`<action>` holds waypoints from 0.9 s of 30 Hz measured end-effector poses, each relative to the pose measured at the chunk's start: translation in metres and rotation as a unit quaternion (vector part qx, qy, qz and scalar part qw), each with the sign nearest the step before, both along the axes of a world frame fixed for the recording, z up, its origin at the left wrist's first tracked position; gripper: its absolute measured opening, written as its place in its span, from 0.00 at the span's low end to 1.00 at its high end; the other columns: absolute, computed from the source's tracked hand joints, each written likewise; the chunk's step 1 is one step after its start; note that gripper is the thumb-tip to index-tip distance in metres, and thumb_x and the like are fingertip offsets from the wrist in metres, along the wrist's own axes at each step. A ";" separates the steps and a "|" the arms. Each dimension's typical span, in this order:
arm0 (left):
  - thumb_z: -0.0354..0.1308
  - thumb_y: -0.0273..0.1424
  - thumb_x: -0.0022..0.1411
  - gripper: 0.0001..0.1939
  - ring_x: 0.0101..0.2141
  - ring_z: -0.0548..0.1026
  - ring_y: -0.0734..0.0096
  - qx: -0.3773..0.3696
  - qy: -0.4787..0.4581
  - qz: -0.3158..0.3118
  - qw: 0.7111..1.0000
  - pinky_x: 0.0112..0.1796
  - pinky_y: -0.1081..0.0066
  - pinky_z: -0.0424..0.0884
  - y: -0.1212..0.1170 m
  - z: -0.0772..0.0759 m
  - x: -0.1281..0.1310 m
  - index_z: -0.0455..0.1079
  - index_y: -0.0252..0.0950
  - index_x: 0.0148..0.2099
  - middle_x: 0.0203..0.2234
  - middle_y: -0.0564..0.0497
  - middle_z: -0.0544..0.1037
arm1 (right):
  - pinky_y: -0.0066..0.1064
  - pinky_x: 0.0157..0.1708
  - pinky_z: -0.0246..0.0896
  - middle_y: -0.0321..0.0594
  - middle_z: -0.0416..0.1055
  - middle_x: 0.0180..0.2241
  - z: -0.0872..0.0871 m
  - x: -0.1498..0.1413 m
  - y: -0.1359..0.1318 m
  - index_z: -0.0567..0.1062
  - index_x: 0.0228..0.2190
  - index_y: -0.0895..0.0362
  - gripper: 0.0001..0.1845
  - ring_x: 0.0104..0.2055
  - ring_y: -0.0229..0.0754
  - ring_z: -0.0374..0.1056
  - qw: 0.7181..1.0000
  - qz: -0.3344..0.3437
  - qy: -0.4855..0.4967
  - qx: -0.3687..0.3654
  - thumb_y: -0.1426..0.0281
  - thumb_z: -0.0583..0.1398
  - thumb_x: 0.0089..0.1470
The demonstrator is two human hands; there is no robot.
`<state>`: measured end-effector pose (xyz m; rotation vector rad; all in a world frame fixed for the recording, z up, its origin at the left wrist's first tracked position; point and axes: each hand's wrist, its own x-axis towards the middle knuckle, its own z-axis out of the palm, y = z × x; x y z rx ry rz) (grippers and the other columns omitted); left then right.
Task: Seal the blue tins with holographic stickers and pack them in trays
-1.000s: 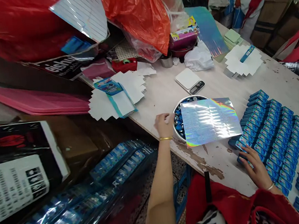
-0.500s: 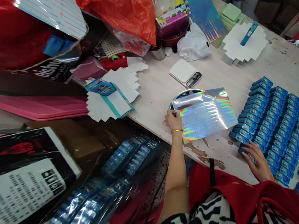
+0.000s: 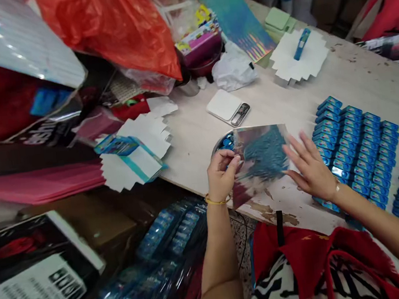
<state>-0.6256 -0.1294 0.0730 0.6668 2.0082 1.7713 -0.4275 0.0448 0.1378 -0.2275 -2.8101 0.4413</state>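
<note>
My left hand [image 3: 223,173] pinches the left edge of a shiny holographic sheet [image 3: 262,154], which is tilted up off the table and mirrors something blue. At the sheet's right edge is my right hand [image 3: 308,166], fingers spread and slightly blurred; whether the fingertips touch the sheet I cannot tell. Partly covered behind the sheet is a round dish [image 3: 223,141] with small blue pieces in it. Close to my right hand, rows of small blue boxes [image 3: 356,152] stand in stacks on the table.
A small white scale [image 3: 225,105] lies beyond the dish. White notched card stacks stand at left [image 3: 148,136] and far right [image 3: 299,58]. An orange plastic bag [image 3: 112,30] and a white crumpled bag [image 3: 233,67] crowd the back. Wrapped blue packs [image 3: 172,228] lie below the table's left edge [image 3: 192,188].
My right hand has left the blue boxes and moved left to the sheet's right edge. The sheet has tilted and now reflects blue. The camera view has shifted.
</note>
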 end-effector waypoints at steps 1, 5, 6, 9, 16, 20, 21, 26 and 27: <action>0.62 0.36 0.64 0.08 0.32 0.76 0.73 -0.001 0.052 -0.065 0.997 0.36 0.73 0.74 0.005 0.026 0.005 0.71 0.37 0.39 0.32 0.52 0.78 | 0.58 0.71 0.46 0.45 0.62 0.67 0.022 -0.021 0.004 0.63 0.65 0.50 0.26 0.74 0.54 0.46 0.999 0.034 0.008 0.042 0.64 0.54 0.68; 0.58 0.30 0.68 0.03 0.36 0.78 0.71 0.000 0.260 -0.250 0.933 0.42 0.71 0.75 0.014 0.122 0.016 0.73 0.38 0.41 0.35 0.51 0.81 | 0.50 0.74 0.37 0.34 0.78 0.48 0.099 -0.057 0.019 0.76 0.44 0.50 0.16 0.59 0.43 0.67 0.972 0.177 0.005 0.157 0.67 0.49 0.71; 0.58 0.31 0.69 0.04 0.37 0.79 0.70 -0.010 0.294 -0.268 0.917 0.42 0.70 0.76 0.012 0.139 0.015 0.73 0.38 0.43 0.36 0.51 0.81 | 0.48 0.72 0.41 0.33 0.78 0.41 0.113 -0.052 0.023 0.77 0.39 0.51 0.19 0.50 0.40 0.71 0.967 0.197 0.001 0.162 0.67 0.47 0.72; 0.59 0.35 0.69 0.11 0.36 0.80 0.69 -0.040 0.370 -0.291 0.881 0.41 0.70 0.77 0.001 0.171 0.013 0.73 0.40 0.52 0.38 0.50 0.82 | 0.41 0.61 0.57 0.33 0.74 0.30 0.144 -0.011 0.033 0.74 0.34 0.54 0.21 0.34 0.37 0.67 0.977 0.193 -0.008 0.085 0.65 0.46 0.73; 0.62 0.29 0.67 0.10 0.36 0.81 0.72 0.028 0.402 -0.271 0.874 0.41 0.72 0.77 0.005 0.173 0.069 0.77 0.41 0.50 0.38 0.52 0.84 | 0.32 0.36 0.60 0.37 0.70 0.26 0.151 0.129 0.059 0.71 0.29 0.54 0.19 0.30 0.37 0.64 0.981 0.022 0.017 -0.192 0.58 0.54 0.69; 0.62 0.25 0.66 0.14 0.36 0.81 0.72 0.071 0.404 -0.278 0.869 0.40 0.73 0.77 0.026 0.175 0.139 0.77 0.42 0.53 0.38 0.51 0.84 | 0.33 0.37 0.59 0.37 0.70 0.26 0.122 0.212 0.063 0.72 0.27 0.55 0.23 0.31 0.38 0.64 0.974 -0.053 0.041 -0.216 0.54 0.54 0.68; 0.62 0.24 0.66 0.16 0.36 0.81 0.73 0.079 0.409 -0.287 0.863 0.40 0.73 0.77 0.030 0.177 0.158 0.76 0.43 0.54 0.38 0.51 0.84 | 0.34 0.38 0.58 0.37 0.70 0.26 0.116 0.234 0.063 0.72 0.27 0.55 0.24 0.31 0.38 0.64 0.974 -0.063 0.049 -0.214 0.53 0.53 0.68; 0.60 0.21 0.65 0.19 0.35 0.80 0.75 0.102 0.421 -0.357 0.828 0.38 0.76 0.75 0.054 0.192 0.244 0.76 0.43 0.56 0.37 0.52 0.83 | 0.34 0.40 0.61 0.38 0.70 0.26 0.096 0.352 0.063 0.70 0.24 0.56 0.28 0.33 0.39 0.64 0.951 -0.089 0.037 -0.294 0.51 0.52 0.68; 0.61 0.21 0.65 0.18 0.34 0.80 0.75 0.106 0.415 -0.372 0.823 0.37 0.77 0.75 0.060 0.194 0.260 0.76 0.42 0.55 0.36 0.52 0.83 | 0.35 0.40 0.62 0.39 0.70 0.26 0.094 0.372 0.063 0.70 0.24 0.56 0.28 0.33 0.40 0.65 0.945 -0.092 0.024 -0.312 0.51 0.51 0.68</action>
